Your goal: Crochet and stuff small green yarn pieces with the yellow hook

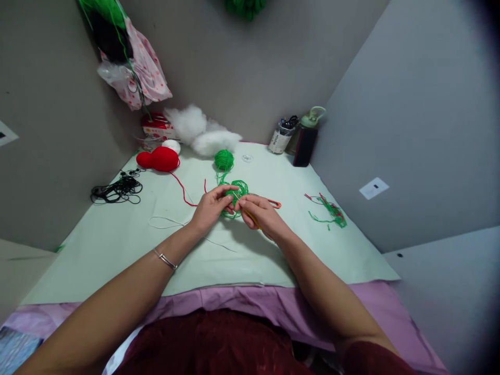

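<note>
My right hand (258, 212) is closed around a crochet hook with a yellow handle (253, 219), its thin tip pointing up and left. Close beside it, my left hand (214, 205) has its fingers curled and pressed near the hook's tip; what it pinches is too small to make out. Loose green yarn (241, 186) lies on the table behind and under both hands. A green yarn ball (224, 160) sits just beyond. The orange handle (275, 203) of a tool shows to the right of my right hand.
Red stuffed piece (159, 159), white stuffing (203, 133) and black cords (119, 188) lie left and back. A labelled container (279, 138), a bottle (310, 121) and a dark phone (305, 147) stand back right. Green and red yarn scraps (332, 211) lie right; a white cord (167, 223) lies front left.
</note>
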Demonstrator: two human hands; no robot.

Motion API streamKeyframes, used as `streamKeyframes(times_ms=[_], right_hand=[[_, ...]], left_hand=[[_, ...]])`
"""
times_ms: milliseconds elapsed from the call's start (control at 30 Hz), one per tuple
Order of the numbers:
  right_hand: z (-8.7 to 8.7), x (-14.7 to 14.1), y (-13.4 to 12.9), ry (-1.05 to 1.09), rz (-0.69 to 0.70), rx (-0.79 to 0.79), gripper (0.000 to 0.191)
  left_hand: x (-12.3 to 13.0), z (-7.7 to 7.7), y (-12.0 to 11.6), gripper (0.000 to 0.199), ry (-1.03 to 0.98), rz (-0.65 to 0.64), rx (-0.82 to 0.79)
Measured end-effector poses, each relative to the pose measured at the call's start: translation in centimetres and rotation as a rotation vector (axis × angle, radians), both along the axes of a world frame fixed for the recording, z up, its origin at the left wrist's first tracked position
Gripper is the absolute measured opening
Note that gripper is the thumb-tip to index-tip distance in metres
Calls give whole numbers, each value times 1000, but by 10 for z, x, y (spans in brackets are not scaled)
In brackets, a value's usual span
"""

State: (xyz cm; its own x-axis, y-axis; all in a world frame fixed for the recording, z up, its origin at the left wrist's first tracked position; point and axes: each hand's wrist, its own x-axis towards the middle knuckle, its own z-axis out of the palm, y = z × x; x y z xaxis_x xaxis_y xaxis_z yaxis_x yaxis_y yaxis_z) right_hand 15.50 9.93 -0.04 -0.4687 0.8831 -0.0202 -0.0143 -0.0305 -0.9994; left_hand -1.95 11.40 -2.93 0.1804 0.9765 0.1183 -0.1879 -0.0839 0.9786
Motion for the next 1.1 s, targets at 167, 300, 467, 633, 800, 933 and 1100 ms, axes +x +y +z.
streamKeyframes(times_ms=[167,300,467,633,800,933,1100], right_hand=[[-2,-1,0,14,69,-87,23],[-2,-2,1,34,83,-148,23],[-3,1,5,71,108,-221,24],[-4,3,9,87,129,-271,24],[-5,1,10,81,90,-224,24],[-4,-3,6,40,9,-100,23],[-1,-10,-10,-69,-133,135,22]], left_hand=[[-2,3,-3,27,49,60,13],[-1,3,-5,21,81,93,28],[0,1,-4,20,101,127,57],[2,-1,-5,21,108,144,109],[3,-2,-5,22,118,148,130],[4,1,-7,21,113,111,110],[5,8,-8,19,107,73,84]])
